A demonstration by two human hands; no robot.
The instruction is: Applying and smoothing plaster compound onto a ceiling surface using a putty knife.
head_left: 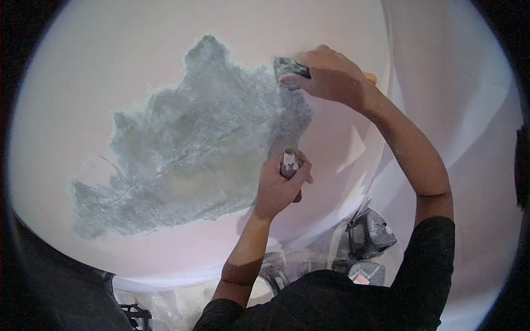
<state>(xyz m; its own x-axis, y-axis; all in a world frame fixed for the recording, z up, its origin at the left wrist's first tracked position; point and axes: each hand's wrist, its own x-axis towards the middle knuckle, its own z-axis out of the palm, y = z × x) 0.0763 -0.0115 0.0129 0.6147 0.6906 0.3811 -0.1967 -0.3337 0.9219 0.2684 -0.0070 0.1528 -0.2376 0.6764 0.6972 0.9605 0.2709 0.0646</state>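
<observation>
Under the fingers of my right hand [334, 74], curled closed around it, I have a flat scraper [291, 67] whose blade juts left, at the edge of the grey patch [182, 149] spreading below and left of that grip. Tipping the blade could let a corner gouge the patch. Lower down, my left hand [276, 190] wraps a pale-ended handle [289, 159]; drifting leftward, it might smear the grey.

Right hand [334, 75] holds a scraper [287, 67] at a grey patch [193, 135], left hand [275, 186] a handle [289, 160].
</observation>
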